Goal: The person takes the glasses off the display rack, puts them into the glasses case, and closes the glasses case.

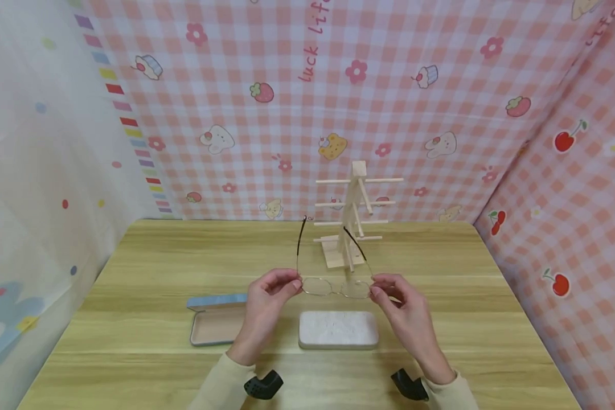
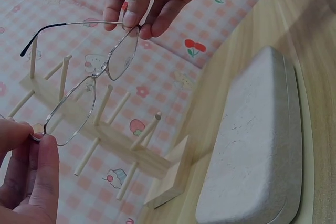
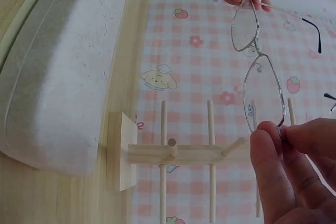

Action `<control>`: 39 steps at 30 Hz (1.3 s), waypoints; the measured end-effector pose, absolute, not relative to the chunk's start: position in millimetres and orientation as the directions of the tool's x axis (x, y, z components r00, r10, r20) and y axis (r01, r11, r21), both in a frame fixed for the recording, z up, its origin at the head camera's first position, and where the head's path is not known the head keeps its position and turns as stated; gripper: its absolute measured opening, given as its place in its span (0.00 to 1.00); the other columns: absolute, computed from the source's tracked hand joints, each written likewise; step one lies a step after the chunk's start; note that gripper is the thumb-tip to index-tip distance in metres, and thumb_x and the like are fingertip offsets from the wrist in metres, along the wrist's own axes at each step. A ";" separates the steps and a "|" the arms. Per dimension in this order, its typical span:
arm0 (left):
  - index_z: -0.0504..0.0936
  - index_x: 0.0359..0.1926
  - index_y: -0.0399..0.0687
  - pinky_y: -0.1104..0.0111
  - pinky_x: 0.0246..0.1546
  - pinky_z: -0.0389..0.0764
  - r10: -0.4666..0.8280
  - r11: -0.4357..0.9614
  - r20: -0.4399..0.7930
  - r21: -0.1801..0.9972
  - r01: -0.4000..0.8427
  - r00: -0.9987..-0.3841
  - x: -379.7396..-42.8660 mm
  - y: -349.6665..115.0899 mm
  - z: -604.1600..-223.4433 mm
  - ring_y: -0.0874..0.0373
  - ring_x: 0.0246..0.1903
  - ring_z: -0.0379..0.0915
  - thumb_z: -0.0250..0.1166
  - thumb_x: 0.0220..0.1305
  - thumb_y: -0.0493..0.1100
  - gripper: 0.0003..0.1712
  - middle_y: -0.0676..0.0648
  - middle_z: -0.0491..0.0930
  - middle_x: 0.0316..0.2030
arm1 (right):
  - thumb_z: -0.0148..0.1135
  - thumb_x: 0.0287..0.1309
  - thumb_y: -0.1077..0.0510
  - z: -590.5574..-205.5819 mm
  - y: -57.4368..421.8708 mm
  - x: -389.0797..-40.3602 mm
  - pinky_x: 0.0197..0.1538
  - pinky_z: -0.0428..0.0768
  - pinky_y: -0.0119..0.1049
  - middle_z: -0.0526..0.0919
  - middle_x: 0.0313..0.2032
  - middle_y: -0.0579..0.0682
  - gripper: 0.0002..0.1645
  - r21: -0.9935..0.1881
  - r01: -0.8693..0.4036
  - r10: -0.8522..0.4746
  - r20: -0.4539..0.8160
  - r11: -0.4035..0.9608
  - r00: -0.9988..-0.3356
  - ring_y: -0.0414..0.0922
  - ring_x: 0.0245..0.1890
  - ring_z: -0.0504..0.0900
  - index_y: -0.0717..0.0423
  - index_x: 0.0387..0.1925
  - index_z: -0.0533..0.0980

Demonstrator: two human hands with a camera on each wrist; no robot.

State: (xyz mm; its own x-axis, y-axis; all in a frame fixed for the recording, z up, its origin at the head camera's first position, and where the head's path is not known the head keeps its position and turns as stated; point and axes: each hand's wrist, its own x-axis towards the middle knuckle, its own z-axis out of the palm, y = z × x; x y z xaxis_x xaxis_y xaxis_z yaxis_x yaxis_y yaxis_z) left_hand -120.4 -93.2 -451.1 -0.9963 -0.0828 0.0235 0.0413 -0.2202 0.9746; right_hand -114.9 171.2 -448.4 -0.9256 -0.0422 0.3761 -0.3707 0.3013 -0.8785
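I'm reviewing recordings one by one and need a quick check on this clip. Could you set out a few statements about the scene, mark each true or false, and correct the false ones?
1. The left hand and the right hand both grip the glasses. True.
2. The glasses are folded up. False: they are unfolded.
3. The blue case lies open. True.
4. In the head view, the wooden rack stands behind the pale case. True.
5. The pale case is open. False: it is closed.
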 end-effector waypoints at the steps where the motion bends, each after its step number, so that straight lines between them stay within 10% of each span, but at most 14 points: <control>1: 0.82 0.48 0.24 0.64 0.47 0.88 -0.087 -0.219 0.021 0.975 0.040 -0.996 -120.5 -93.5 -450.7 0.54 0.39 0.85 0.66 0.64 0.24 0.12 0.36 0.85 0.42 | 0.66 0.66 0.70 -448.2 170.7 -115.3 0.42 0.88 0.32 0.88 0.39 0.57 0.08 -0.874 -0.378 -0.046 0.383 0.304 -0.923 0.40 0.37 0.88 0.64 0.47 0.82; 39: 0.88 0.45 0.31 0.66 0.44 0.89 -0.149 -0.131 0.100 0.984 0.120 -0.984 -124.4 -98.2 -443.2 0.56 0.39 0.86 0.70 0.63 0.27 0.09 0.37 0.87 0.43 | 0.71 0.53 0.79 -445.5 163.3 -128.1 0.30 0.82 0.21 0.86 0.35 0.47 0.16 -0.588 -0.619 -0.175 0.636 0.521 -0.752 0.39 0.30 0.85 0.59 0.38 0.88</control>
State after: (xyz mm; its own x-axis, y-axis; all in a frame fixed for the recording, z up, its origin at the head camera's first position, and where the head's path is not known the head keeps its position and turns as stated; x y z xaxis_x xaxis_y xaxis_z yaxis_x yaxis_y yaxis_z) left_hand -124.4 -98.2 -443.2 -0.9837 -0.1492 0.1001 0.1200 -0.1313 0.9840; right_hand -128.1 163.3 -445.5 -0.7519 -0.1751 0.6356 -0.6185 0.5209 -0.5883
